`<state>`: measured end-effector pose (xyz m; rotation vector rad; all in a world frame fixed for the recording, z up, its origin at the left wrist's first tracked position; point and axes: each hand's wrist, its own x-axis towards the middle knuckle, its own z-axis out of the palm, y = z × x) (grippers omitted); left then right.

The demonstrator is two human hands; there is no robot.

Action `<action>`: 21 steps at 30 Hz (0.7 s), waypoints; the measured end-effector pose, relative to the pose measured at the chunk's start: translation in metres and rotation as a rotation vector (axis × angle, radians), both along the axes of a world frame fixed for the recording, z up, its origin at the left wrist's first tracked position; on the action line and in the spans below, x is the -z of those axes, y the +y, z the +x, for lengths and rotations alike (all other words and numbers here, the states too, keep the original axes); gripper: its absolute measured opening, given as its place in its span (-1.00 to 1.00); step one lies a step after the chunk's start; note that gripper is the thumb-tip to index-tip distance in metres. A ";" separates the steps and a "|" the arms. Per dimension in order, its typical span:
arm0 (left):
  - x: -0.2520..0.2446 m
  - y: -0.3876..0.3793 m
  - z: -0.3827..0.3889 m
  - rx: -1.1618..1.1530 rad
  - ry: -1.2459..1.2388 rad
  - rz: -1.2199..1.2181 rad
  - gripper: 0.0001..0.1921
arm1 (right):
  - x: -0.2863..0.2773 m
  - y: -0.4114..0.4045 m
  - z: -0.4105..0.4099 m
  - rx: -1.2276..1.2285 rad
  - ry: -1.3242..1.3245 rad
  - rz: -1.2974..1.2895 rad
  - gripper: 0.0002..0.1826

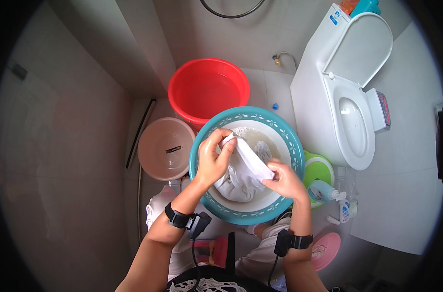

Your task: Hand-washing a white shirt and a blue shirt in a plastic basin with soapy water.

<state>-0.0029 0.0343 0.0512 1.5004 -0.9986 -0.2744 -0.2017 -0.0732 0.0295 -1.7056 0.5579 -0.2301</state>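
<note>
A white wet garment hangs between my two hands, its band-like edge stretched taut at a slant. My left hand pinches the upper end of that edge between thumb and fingers. Lower and to the right, my right hand grips the other end. The rest of the cloth droops into cloudy, sudsy water in a teal basin with a white patterned inside. Another bit of pale cloth pokes out of the water near the basin's right side.
Behind the basin stands a red tub with water. A pale pink basin is at left; a toilet with raised lid is at right. A green stool, a pump bottle and a pink bowl sit by my right arm.
</note>
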 end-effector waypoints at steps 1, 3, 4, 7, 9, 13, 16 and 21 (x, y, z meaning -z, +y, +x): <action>0.001 -0.001 0.000 0.020 0.058 0.008 -0.91 | 0.002 -0.001 -0.002 -0.058 0.064 -0.043 -0.83; 0.006 -0.001 0.003 0.039 0.116 0.017 -0.91 | 0.001 -0.001 -0.003 -0.117 0.127 -0.085 -0.85; 0.010 -0.002 0.006 0.052 0.115 -0.001 -0.91 | -0.003 0.002 -0.001 -0.077 0.148 -0.068 -0.85; 0.015 -0.003 0.011 0.065 0.107 -0.034 -0.91 | -0.003 0.003 -0.003 0.009 0.244 -0.221 -0.81; 0.015 -0.003 0.016 0.065 0.098 -0.046 -0.90 | -0.003 0.001 -0.005 0.054 0.318 -0.389 -0.77; 0.001 0.004 0.027 0.301 0.173 0.171 -0.88 | -0.004 -0.009 -0.010 0.210 0.436 -0.546 -0.76; 0.003 0.005 0.033 0.511 0.285 0.353 -0.84 | 0.000 -0.013 -0.015 0.325 0.378 -0.479 -0.82; 0.001 0.010 0.045 0.682 0.116 0.518 -0.81 | -0.001 -0.010 -0.010 0.409 0.311 -0.434 -0.90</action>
